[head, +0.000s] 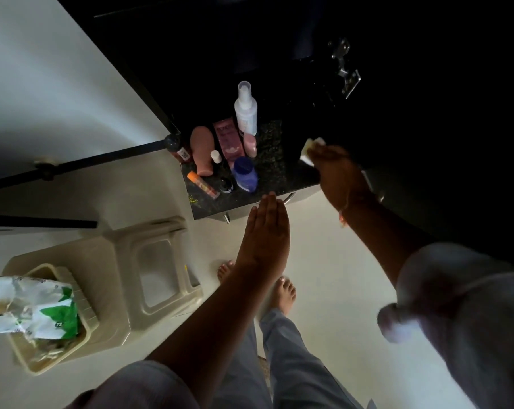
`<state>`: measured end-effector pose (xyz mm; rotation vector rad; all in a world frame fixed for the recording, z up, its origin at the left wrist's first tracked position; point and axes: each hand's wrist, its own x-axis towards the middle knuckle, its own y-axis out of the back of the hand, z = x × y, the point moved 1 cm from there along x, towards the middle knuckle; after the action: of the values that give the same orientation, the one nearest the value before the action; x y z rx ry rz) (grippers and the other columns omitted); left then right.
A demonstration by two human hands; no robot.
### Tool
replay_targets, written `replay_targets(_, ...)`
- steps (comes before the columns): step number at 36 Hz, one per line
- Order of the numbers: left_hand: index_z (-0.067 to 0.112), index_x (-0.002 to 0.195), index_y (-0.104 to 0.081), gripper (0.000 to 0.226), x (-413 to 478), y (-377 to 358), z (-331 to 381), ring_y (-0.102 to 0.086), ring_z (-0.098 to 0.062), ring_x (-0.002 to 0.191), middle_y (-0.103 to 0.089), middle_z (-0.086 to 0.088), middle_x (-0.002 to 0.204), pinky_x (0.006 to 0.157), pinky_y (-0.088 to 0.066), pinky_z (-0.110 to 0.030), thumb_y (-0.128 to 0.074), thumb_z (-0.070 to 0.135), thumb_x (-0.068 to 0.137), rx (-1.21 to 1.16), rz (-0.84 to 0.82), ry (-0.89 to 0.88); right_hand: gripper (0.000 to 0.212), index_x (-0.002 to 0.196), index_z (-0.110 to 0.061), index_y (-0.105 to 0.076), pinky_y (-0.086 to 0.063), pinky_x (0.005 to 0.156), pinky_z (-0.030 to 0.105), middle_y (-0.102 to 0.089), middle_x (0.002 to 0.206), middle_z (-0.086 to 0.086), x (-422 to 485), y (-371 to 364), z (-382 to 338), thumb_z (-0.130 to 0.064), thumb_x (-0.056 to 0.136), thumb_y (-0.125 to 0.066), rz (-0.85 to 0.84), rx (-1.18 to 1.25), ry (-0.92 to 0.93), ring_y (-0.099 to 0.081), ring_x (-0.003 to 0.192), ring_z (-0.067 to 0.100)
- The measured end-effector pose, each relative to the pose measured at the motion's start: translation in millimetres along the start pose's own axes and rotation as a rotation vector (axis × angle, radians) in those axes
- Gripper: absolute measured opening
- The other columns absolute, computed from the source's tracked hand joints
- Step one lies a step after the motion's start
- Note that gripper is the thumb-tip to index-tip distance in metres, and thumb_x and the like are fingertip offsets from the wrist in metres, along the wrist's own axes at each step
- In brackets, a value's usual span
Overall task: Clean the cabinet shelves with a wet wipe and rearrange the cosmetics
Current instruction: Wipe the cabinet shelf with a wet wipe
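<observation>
My right hand grips a folded white wet wipe against the dark cabinet at the right end of a speckled black shelf. My left hand is flat with straight fingers, its tips at the shelf's front edge, and holds nothing. Cosmetics crowd the shelf's left half: a white spray bottle, a pink box, a peach bottle, a blue-capped jar, an orange tube, a small pink bottle and a small white one.
A beige plastic stool stands on the pale floor at the left. A green-and-white wipes pack lies in a beige tray beside it. A metal hinge shows in the dark cabinet. My bare feet are below the shelf.
</observation>
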<state>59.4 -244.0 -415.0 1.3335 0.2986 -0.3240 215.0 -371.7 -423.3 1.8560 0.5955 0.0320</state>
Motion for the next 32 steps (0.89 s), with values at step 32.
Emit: replay_targets(32, -0.003, 0.151, -0.002, 0.082, 10, 3, -14, 0.004, -0.037, 0.148, 0.005, -0.025, 0.159, 0.120, -0.005, -0.043, -0.055, 0.027, 0.096, -0.063, -0.167, -0.019, 0.045, 0.138, -0.003, -0.052, -0.014, 0.120, 0.027, -0.044, 0.150, 0.011, -56, -39, -34, 0.006, 0.095, -0.044, -0.038, 0.074, 0.262, -0.033, 0.144, 0.026)
